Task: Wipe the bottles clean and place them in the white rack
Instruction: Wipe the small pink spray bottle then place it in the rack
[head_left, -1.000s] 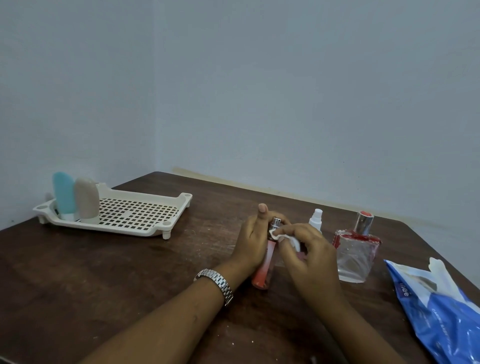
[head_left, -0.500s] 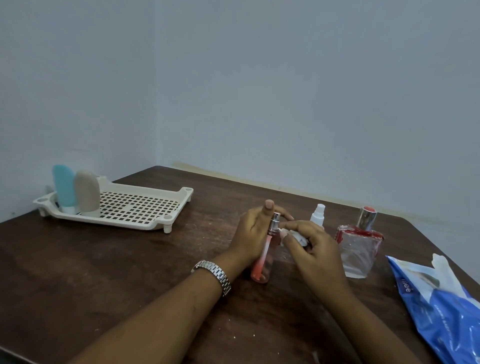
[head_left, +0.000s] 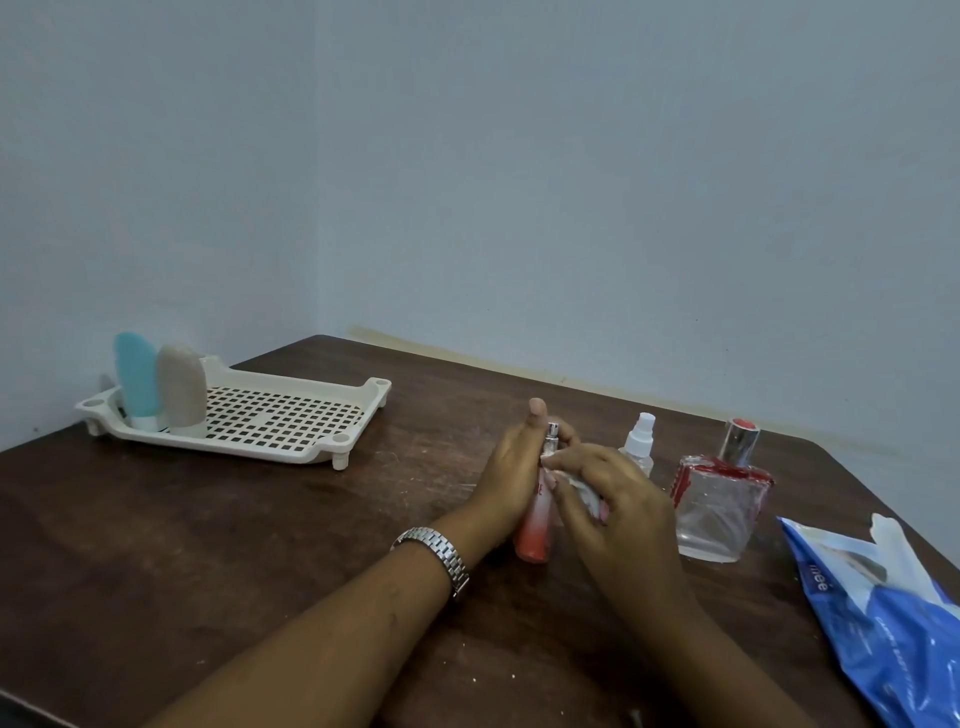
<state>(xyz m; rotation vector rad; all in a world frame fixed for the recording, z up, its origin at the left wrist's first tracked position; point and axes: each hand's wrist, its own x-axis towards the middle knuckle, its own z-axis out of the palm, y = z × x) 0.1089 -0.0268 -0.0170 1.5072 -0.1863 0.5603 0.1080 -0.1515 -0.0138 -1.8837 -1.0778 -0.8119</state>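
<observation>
My left hand (head_left: 511, 470) grips a slim pink-to-red spray bottle (head_left: 535, 530) standing upright on the brown table (head_left: 234, 545). My right hand (head_left: 618, 509) holds a small white wipe (head_left: 582, 488) pressed against the bottle's upper part near its silver nozzle. A small white spray bottle (head_left: 639, 441) stands just behind my right hand. A square clear perfume bottle (head_left: 719, 499) with a red shoulder and silver cap stands to the right. At the far left, the white rack (head_left: 291, 415) holds a blue bottle (head_left: 136, 379) and a beige bottle (head_left: 182, 389), both upright.
A blue and white wipes packet (head_left: 893, 613) lies at the right table edge with a wipe sticking out. The table stands in a corner, with walls close behind and to the left. A metal watch (head_left: 441, 556) is on my left wrist.
My right hand with the wipe has slid slightly down along the pink bottle. The view has shifted a little; the bottle stays standing in my left hand.
</observation>
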